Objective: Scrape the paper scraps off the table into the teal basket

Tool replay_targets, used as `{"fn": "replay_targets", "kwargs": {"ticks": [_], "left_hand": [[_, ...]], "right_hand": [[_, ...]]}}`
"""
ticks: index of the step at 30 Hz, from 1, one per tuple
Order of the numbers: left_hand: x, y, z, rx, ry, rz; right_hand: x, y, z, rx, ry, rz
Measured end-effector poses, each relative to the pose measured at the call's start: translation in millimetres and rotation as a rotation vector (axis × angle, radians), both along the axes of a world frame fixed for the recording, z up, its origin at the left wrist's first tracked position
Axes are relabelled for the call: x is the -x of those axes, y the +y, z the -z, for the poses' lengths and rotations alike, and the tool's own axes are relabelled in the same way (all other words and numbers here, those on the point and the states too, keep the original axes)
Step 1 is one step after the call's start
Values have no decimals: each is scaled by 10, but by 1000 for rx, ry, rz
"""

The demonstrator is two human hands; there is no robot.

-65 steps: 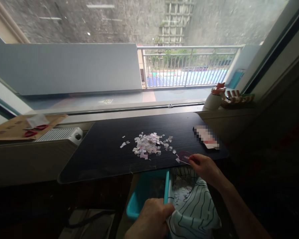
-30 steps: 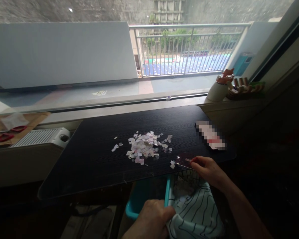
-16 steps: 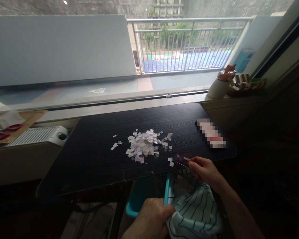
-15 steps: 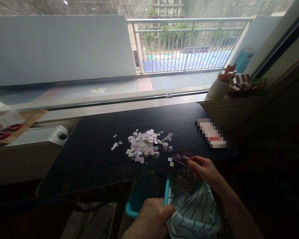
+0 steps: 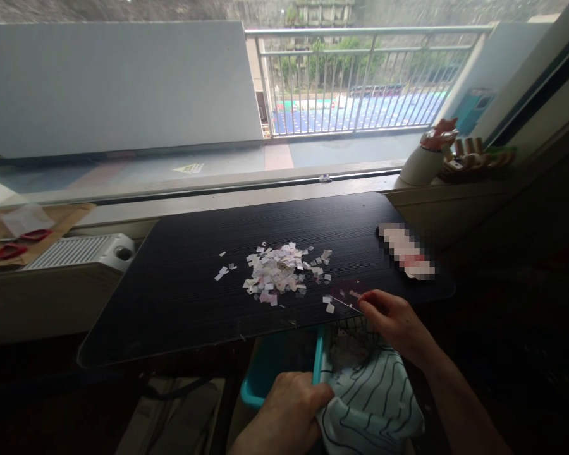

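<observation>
My left hand [image 5: 289, 407] is closed at the rim of a teal plastic bin [image 5: 252, 395], its thumb against a pale cloth with dark stripes [image 5: 372, 404]; how much of each is in its grip is hidden. My right hand [image 5: 396, 319] pinches a thin, see-through pinkish sheet [image 5: 345, 292] lying low over the table's near edge, with a few small scraps on it. Left of the sheet, a heap of small cut paper pieces [image 5: 275, 272] is spread on the black table [image 5: 184, 303]. More scraps show in the cloth below the edge.
A pixelated phone-shaped object [image 5: 408, 251] lies at the table's right. Red-handled scissors [image 5: 12, 251] rest on brown cardboard [image 5: 71, 218] at far left, by a white radiator [image 5: 76, 249]. A white vase [image 5: 420, 165] stands on the sill, below the window.
The view has shifted slightly. My right hand still pinches the sheet, which lies a little flatter at the table edge. My left hand keeps its hold.
</observation>
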State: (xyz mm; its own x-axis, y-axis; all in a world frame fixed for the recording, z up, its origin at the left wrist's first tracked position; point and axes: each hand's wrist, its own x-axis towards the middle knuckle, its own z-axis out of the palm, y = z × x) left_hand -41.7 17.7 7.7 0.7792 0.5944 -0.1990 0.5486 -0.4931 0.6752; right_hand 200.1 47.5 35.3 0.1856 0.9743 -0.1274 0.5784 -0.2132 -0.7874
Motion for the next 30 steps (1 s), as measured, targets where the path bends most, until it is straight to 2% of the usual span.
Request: {"fn": "replay_targets", "kwargs": {"ticks": [2,5,10,14,19,24,30], "left_hand": [[-7,3,-17,-6,4,7],[-6,3,-39,-18,6,5],[-34,-3,-64,-35,50,15],[-156,-8,-64,-130,80,117],[-324,8,-66,-252,145,289],[-404,42,-136,-278,153,341],[-487,23,-203,-273,139,375]], "right_hand": [[-2,26,19,-2,-51,-28],[-63,37,47,-9,-129,12],[-114,-59,-9,-60,-216,38],[-93,-122,-20,-84,-228,-67],[-260,-111,93,-112,-248,-108],[-356,-164,77,-76,-211,-290],[-317,-76,79,-133,-196,-235]]}}
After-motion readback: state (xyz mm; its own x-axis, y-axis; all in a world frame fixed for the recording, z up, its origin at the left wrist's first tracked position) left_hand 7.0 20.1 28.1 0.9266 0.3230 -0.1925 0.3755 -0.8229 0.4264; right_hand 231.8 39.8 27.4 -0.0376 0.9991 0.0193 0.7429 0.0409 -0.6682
